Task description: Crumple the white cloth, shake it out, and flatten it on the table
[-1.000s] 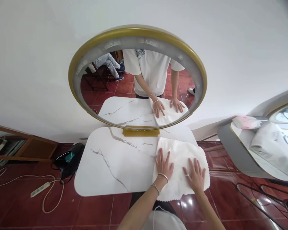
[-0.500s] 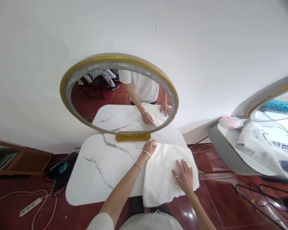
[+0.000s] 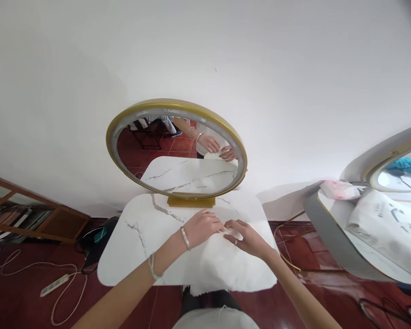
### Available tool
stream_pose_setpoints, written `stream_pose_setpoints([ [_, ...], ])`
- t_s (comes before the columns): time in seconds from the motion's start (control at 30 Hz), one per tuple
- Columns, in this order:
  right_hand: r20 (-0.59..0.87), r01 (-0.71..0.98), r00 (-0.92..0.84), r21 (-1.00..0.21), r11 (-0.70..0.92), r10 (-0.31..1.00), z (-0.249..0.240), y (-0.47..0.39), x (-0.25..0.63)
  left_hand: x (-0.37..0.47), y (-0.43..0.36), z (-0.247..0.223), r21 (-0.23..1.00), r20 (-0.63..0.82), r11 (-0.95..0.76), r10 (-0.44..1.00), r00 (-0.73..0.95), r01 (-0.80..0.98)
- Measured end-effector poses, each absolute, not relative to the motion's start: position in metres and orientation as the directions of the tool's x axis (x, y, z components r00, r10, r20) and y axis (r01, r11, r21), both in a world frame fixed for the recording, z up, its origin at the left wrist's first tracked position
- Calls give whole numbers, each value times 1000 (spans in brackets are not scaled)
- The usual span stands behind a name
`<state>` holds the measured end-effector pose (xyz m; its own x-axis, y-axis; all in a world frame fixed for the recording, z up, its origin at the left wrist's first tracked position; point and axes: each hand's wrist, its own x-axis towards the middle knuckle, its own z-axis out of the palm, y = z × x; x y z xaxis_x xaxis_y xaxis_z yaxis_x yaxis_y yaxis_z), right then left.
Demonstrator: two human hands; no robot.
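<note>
A white cloth [image 3: 233, 265] hangs down from my two hands over the right part of the white marbled table [image 3: 123, 256], its scalloped lower edge past the front. My left hand [image 3: 203, 227] pinches its upper edge. Close beside it, my right hand [image 3: 245, 237], with a ring on one finger, has its fingers curled round the same edge. The fingertips of both hands nearly meet.
An oval gold-framed mirror [image 3: 176, 105] stands on a gold base [image 3: 191, 201] at the table's back. To the right is another table [image 3: 339, 237] with a tissue pack [image 3: 340, 189] and printed white fabric [image 3: 390, 219]. A power strip [image 3: 55, 285] lies on the floor.
The cloth, earlier flat on the table, has been lifted by its upper edge. My right hand has gone from lying spread on it to holding its edge beside my left hand.
</note>
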<state>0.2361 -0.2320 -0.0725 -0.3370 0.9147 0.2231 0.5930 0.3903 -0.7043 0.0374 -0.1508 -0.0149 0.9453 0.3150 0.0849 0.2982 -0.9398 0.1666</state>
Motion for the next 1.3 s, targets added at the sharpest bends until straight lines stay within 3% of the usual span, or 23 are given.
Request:
stream_pose_setpoints([
  [0.17, 287, 597, -360, -660, 456, 888, -41, -246, 240, 15, -162, 47, 222, 137, -917, 365, 921, 331],
  [0.27, 238, 603, -416, -650, 462, 878, -26, -249, 236, 4, -166, 75, 189, 177, -921, 375, 910, 342],
  [0.47, 44, 606, -347, -752, 260, 937, -15, -254, 252, -31, -152, 118, 156, 249, -914, 404, 880, 375],
  [0.63, -47, 692, -207, -713, 112, 977, -5, -245, 282, -58, -126, 143, 179, 221, -848, 528, 820, 498],
  [0.93, -13, 674, -92, -737, 53, 996, 44, -222, 301, -80, -107, 146, 171, 308, -729, 679, 666, 663],
  [1.07, 59, 667, 9, -744, 38, 998, 48, -226, 302, -87, -100, 137, 252, 223, -670, 743, 632, 698],
  [1.3, 95, 679, -24, -729, 86, 995, 59, -234, 299, -89, -93, 132, 401, 172, -616, 777, 605, 678],
])
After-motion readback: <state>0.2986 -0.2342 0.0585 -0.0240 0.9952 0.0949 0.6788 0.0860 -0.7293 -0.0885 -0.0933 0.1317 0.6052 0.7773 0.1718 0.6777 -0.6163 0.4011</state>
